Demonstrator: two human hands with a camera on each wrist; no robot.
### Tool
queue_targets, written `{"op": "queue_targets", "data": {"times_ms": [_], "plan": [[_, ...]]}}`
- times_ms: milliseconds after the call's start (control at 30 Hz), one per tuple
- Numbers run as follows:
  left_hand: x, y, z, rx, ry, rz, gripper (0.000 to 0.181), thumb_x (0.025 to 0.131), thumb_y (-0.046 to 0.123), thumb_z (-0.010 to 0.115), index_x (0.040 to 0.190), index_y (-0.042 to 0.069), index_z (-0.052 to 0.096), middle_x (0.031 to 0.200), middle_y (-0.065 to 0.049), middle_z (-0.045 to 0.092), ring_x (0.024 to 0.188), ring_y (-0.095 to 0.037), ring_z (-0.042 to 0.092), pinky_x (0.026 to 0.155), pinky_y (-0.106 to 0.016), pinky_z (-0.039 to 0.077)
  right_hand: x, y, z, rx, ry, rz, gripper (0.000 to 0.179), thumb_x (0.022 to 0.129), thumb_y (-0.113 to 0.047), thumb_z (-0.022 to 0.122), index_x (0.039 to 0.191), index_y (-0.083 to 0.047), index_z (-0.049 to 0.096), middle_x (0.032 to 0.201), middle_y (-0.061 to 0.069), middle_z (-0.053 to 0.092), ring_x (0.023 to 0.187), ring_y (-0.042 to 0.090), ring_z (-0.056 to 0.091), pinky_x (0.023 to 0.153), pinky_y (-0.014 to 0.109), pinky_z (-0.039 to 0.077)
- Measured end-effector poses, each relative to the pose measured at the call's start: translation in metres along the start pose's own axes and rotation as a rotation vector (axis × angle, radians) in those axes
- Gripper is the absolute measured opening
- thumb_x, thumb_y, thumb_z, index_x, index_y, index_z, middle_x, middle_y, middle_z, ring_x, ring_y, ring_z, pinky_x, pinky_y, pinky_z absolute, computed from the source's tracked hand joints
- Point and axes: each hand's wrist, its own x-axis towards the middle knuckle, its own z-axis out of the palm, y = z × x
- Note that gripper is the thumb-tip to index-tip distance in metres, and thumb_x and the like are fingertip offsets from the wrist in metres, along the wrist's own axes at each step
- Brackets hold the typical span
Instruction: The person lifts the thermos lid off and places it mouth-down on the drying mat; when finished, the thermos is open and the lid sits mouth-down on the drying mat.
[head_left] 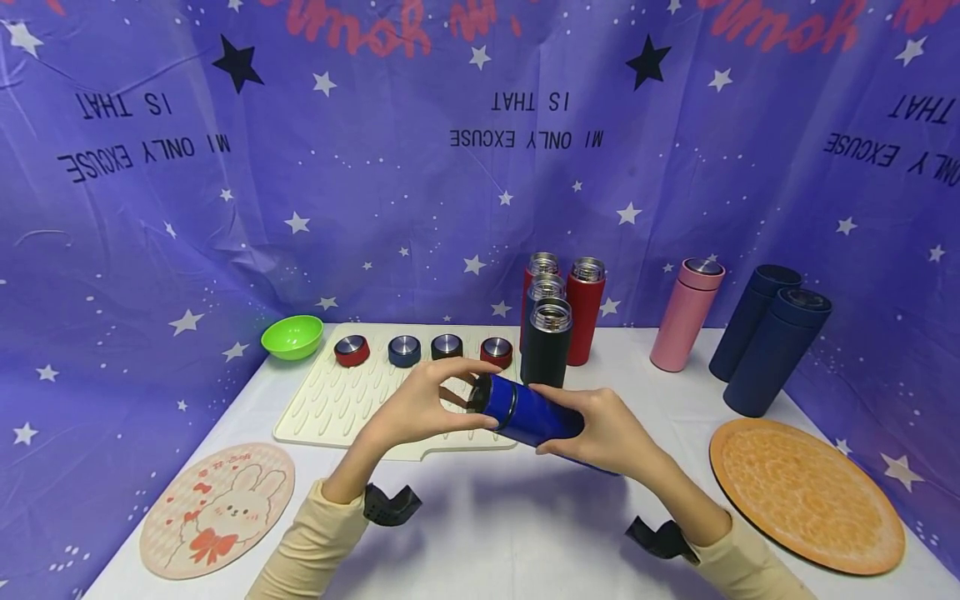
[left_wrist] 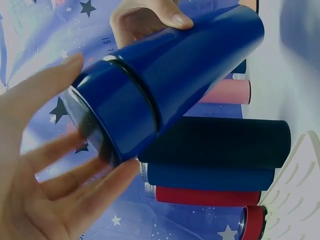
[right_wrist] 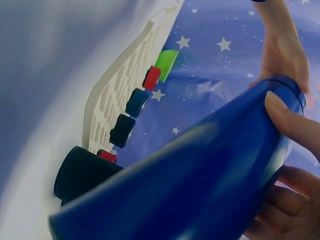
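A shiny blue thermos bottle [head_left: 536, 417] is held tilted above the table, its lid end toward the left and slightly raised. My right hand [head_left: 600, 427] grips the body, thumb on one side and fingers on the other. At the other end, my left hand [head_left: 427, 404] has thumb and fingertips around the rim of the blue lid [left_wrist: 112, 107]. A dark ring marks the seam between lid and body, and the lid is on the bottle. Just behind it stands a lidless black bottle [head_left: 546, 350], partly hidden.
Behind the black one are lidless red [head_left: 585, 321] and blue bottles. A cream drying mat [head_left: 330, 408] bears several lids, near a green bowl [head_left: 292, 337]. Pink [head_left: 684, 321] and navy [head_left: 776, 358] lidded bottles stand right. Round mats, rabbit [head_left: 225, 508] and orange [head_left: 810, 496], flank the front.
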Motion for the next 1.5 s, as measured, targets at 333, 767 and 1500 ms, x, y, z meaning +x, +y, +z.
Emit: {"op": "queue_targets", "data": {"times_ms": [333,767,1500], "plan": [[0.001,-0.001,0.001,0.069,-0.039,-0.030,0.058,0.077,0.037,0.081,0.129,0.020,0.060,0.123,0.004,0.062,0.103,-0.011,0.062,0.079,-0.028,0.057,-0.001,0.004,-0.002,0.014,-0.036,0.016,0.074,0.064,-0.038,0.090,0.130,-0.017,0.063,0.107,0.002,0.071,0.090,0.013,0.068,0.075,0.033,0.058],[0.001,-0.004,0.002,0.005,-0.053,0.061,0.064,0.074,0.023,0.085,0.131,0.014,0.058,0.126,-0.003,0.061,0.108,-0.017,0.060,0.078,-0.027,0.057,0.000,0.008,-0.007,0.107,-0.088,0.053,0.073,0.066,-0.043,0.088,0.130,-0.021,0.062,0.109,0.001,0.070,0.093,0.014,0.067,0.079,0.035,0.057],[0.003,-0.007,0.003,0.015,-0.082,0.137,0.064,0.074,0.018,0.085,0.132,0.014,0.057,0.130,0.002,0.057,0.118,-0.015,0.054,0.085,-0.032,0.055,0.001,0.013,-0.007,0.156,-0.137,0.077,0.073,0.067,-0.045,0.086,0.130,-0.019,0.062,0.111,0.002,0.069,0.096,0.016,0.068,0.082,0.035,0.057]]}}
